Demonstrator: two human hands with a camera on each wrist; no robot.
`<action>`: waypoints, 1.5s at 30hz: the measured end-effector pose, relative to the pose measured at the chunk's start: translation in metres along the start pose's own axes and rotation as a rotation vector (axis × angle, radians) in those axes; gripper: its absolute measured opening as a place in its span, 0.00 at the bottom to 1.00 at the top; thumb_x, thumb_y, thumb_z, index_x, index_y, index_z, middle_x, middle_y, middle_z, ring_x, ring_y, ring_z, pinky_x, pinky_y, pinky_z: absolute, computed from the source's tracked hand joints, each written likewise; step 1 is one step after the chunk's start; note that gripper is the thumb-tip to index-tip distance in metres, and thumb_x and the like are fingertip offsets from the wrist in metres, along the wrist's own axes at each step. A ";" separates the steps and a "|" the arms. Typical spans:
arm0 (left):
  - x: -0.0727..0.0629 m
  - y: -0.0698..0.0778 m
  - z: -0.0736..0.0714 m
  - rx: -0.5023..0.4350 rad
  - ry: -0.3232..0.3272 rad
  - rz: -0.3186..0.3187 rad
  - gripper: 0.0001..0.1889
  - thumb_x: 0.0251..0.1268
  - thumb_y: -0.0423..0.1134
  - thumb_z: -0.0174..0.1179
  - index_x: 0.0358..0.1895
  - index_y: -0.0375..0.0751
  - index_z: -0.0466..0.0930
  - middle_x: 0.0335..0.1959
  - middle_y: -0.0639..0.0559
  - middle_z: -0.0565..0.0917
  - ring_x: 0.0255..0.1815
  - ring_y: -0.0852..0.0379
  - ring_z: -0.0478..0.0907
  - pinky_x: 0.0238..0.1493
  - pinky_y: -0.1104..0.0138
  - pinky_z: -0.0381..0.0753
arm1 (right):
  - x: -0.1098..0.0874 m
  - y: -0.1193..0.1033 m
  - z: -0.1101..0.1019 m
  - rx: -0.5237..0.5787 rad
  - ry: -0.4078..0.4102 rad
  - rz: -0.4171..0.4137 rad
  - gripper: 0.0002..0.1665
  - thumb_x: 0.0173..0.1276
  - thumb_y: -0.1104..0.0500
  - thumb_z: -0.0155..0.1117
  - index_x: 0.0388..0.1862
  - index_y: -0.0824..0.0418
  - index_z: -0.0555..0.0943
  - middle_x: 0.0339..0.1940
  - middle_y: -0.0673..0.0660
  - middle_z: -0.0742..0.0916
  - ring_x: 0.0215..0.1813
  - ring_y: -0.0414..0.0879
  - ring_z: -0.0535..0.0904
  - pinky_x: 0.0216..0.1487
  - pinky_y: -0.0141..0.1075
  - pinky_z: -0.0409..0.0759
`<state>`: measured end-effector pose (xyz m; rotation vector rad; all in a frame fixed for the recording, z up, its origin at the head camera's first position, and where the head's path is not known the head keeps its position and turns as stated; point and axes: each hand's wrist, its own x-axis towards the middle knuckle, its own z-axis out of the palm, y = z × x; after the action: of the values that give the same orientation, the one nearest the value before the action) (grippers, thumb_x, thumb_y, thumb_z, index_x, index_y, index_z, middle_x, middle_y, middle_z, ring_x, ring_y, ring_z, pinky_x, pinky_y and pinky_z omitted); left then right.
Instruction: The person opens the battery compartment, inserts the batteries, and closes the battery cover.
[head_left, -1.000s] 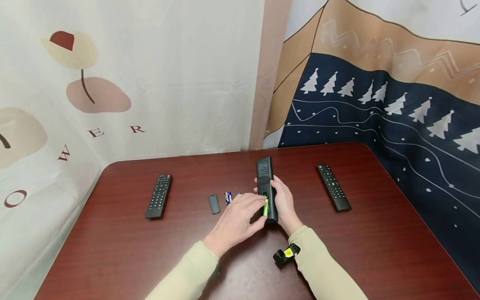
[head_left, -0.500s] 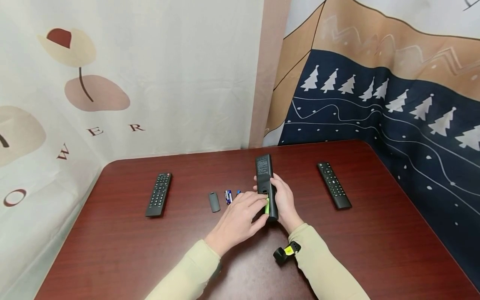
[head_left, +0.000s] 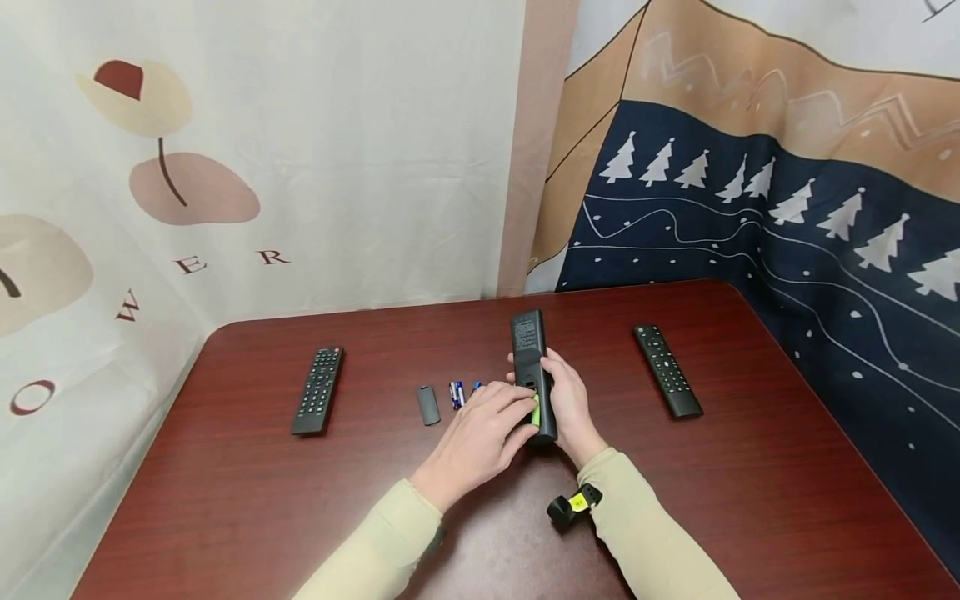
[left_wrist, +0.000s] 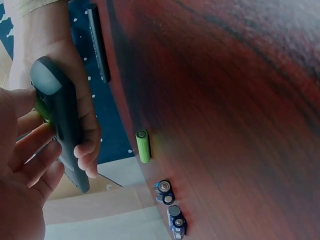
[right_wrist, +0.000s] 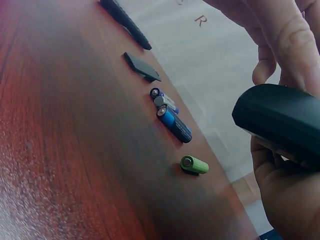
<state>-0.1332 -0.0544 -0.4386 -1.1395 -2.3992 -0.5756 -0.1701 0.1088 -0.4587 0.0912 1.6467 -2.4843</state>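
Observation:
In the head view, a black remote control is held back side up above the table by my right hand, thumb on its edge. At its open battery compartment, my left hand pinches a green battery between thumb and fingertips. Most of that battery is hidden in the left wrist view. A second green battery lies on the table, beside several blue batteries. Left of these lies a small dark grey battery cover.
Another remote lies buttons up on the left of the brown table, and one more remote on the right. Printed curtains hang behind the table's far edge. A black camera sits on the right wrist.
The green battery has shifted slightly to the right and lies closer into the remote's compartment. Both hands keep nearly the same place.

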 end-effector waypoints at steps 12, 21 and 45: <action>0.000 -0.005 0.002 -0.025 0.015 -0.018 0.13 0.67 0.41 0.71 0.51 0.41 0.87 0.49 0.53 0.85 0.57 0.53 0.79 0.53 0.61 0.80 | -0.002 0.002 0.003 0.001 0.002 0.008 0.30 0.80 0.56 0.37 0.77 0.58 0.69 0.69 0.72 0.78 0.47 0.47 0.86 0.42 0.36 0.84; 0.002 -0.008 -0.001 -0.079 0.047 -0.049 0.13 0.61 0.43 0.75 0.46 0.42 0.87 0.45 0.54 0.86 0.48 0.55 0.79 0.47 0.62 0.76 | -0.004 0.003 0.006 -0.036 -0.012 0.000 0.30 0.81 0.56 0.37 0.76 0.58 0.70 0.69 0.73 0.77 0.46 0.46 0.85 0.42 0.36 0.83; 0.009 -0.014 -0.002 -0.100 0.067 -0.064 0.16 0.48 0.43 0.80 0.37 0.44 0.84 0.37 0.56 0.84 0.42 0.55 0.78 0.43 0.62 0.74 | -0.009 0.006 0.012 -0.038 -0.035 -0.036 0.30 0.80 0.55 0.39 0.76 0.60 0.69 0.65 0.72 0.81 0.42 0.42 0.83 0.37 0.34 0.81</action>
<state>-0.1493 -0.0586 -0.4347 -1.0699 -2.3798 -0.7509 -0.1599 0.0966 -0.4583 0.0143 1.6948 -2.4648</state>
